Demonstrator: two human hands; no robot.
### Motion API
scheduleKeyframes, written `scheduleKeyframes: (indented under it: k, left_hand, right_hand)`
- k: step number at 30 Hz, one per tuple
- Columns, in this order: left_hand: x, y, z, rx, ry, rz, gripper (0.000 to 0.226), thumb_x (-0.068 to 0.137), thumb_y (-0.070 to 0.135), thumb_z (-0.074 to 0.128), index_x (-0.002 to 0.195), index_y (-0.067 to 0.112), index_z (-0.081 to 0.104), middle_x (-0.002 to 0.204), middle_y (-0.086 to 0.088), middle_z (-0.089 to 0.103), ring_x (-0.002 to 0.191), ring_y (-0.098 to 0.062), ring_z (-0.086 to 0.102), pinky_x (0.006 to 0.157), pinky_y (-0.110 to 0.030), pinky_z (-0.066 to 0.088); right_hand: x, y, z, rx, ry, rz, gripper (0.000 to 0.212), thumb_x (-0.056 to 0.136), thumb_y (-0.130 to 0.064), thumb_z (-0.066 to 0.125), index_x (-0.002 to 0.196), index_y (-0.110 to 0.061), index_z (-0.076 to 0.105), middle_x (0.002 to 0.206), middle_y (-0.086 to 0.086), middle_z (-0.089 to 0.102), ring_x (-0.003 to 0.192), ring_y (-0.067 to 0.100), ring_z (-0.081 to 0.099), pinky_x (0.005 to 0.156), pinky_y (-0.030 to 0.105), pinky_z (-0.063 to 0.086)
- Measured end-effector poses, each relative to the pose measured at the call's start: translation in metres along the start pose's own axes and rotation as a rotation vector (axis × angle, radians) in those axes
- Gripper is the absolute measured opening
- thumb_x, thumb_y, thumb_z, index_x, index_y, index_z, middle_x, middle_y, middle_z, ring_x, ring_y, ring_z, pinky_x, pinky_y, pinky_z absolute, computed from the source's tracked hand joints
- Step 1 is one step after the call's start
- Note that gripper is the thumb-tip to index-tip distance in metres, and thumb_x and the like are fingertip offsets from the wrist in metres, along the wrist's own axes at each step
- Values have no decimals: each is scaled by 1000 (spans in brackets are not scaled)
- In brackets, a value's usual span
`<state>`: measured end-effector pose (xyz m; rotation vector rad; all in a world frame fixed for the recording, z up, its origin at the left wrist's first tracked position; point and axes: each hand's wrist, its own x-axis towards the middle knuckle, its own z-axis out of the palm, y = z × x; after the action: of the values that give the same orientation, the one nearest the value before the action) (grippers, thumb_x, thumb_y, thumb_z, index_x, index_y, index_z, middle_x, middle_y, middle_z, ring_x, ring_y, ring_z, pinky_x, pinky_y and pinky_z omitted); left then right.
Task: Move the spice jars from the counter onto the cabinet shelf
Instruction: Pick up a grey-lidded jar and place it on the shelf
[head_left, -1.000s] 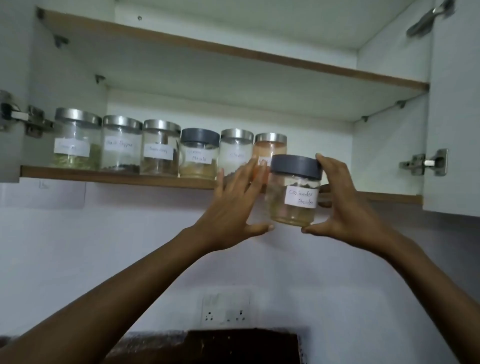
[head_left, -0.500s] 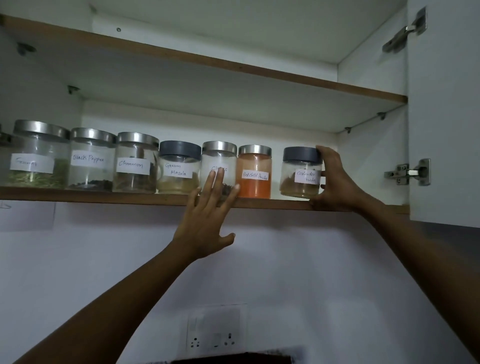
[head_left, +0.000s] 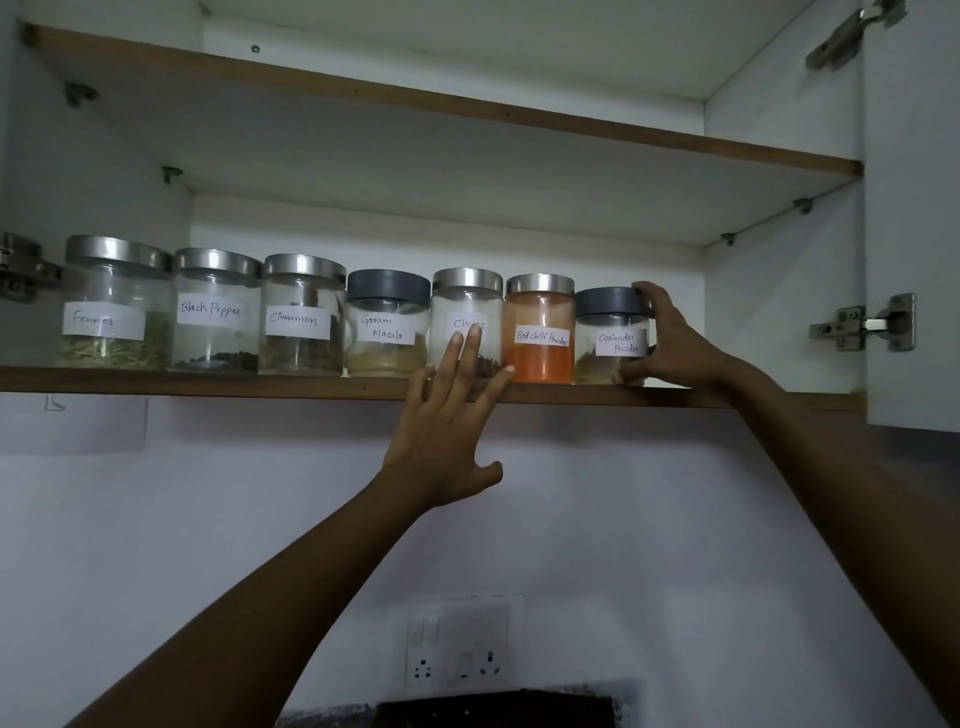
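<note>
Right hand (head_left: 670, 343) grips coriander jar (head_left: 610, 338) at row's right end, touching chilli jar (head_left: 539, 328); bare shelf (head_left: 779, 397) beyond. Left hand (head_left: 447, 436) fingers spread, empty, at shelf edge.

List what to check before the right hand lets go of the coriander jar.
1. Coriander Powder jar upright on the shelf: ok.
2. Its dark lid seated: ok.
3. Grip of the right hand on lid and side: ok.
4. Gap to the Red Chilli Powder jar: cannot tell; they look close or touching.
5. Contact of the left hand with the Cloves jar: cannot tell; straight fingers lie across its front.
6. Jar set back from the shelf edge: cannot tell from below.
</note>
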<state>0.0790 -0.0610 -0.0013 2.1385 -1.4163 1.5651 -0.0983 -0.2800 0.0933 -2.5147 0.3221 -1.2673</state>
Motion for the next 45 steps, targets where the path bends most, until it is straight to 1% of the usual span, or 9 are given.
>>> scheduleKeyframes:
  k: [9, 15, 19, 22, 24, 26, 33, 38, 45]
  left_hand:
    - [-1, -1, -2, -6, -35, 8, 103, 73, 65, 50, 150, 25, -5, 153, -19, -23, 144, -33, -17, 113, -49, 7]
    - [-1, -2, -5, 8, -43, 15, 108, 73, 64, 52, 148, 25, -14, 148, -15, -32, 142, -34, -23, 114, -51, -4]
    - [-12, 6, -11, -17, -33, 35, 104, 79, 57, 56, 146, 24, -16, 153, -12, -24, 140, -33, -24, 105, -57, -20]
    - [-35, 20, -14, -113, 150, 120, 75, 78, 33, 66, 145, 20, 34, 154, -11, 27, 144, -32, 17, 112, -60, -6]
    - [-52, 28, -9, -177, 246, 170, 51, 78, 22, 65, 128, 18, 54, 138, -6, 52, 135, -27, 39, 114, -56, 5]
    - [-69, 35, -1, -287, 251, 176, 35, 80, 18, 63, 115, 19, 63, 123, 0, 62, 127, -22, 50, 114, -51, 10]
    - [-142, 56, 58, -439, -36, 204, 16, 77, 16, 64, 89, 19, 73, 98, 5, 72, 107, -20, 64, 108, -52, 27]
    - [-197, 70, 112, -507, -323, 160, 14, 77, 14, 64, 86, 22, 72, 94, 9, 72, 105, -17, 63, 108, -45, 24]
    - [-261, 94, 178, -519, -652, 182, 26, 89, 25, 48, 107, 28, 66, 111, 11, 65, 119, -9, 48, 112, -35, 6]
  right_hand:
    - [-8, -14, 9, 149, 25, 19, 98, 71, 9, 68, 145, -19, 10, 136, 10, 32, 117, 31, 44, 93, 45, 47]
    - [-30, -21, 18, 30, 124, 99, 103, 79, -5, 67, 149, -16, -8, 155, 11, 3, 140, 28, 14, 98, 25, 22]
    - [-73, -41, 37, -13, 467, -38, 81, 76, -2, 67, 145, -9, 24, 144, 16, 25, 127, 30, 36, 101, 31, 35]
    - [-111, -51, 53, 33, 513, -183, 51, 70, 6, 64, 119, 0, 53, 119, 16, 48, 106, 24, 50, 89, 8, 36]
    - [-135, -53, 66, 59, 450, -225, 35, 70, 7, 65, 104, -1, 62, 105, 11, 56, 95, 19, 53, 80, 2, 35]
    - [-155, -51, 80, 82, 338, -215, 27, 72, 8, 67, 96, -4, 66, 97, 6, 61, 89, 16, 56, 78, 10, 39]
    - [-215, 6, 158, 217, -106, -20, 19, 77, 5, 67, 91, -8, 68, 89, -1, 64, 85, 12, 59, 77, 4, 40]
    - [-257, 61, 230, 211, -374, 113, 20, 78, 2, 67, 94, -9, 69, 93, -4, 61, 87, 7, 58, 82, 10, 44]
    - [-319, 129, 330, 234, -618, 247, 24, 79, -2, 68, 101, -9, 66, 100, 0, 61, 92, 11, 59, 86, 23, 50]
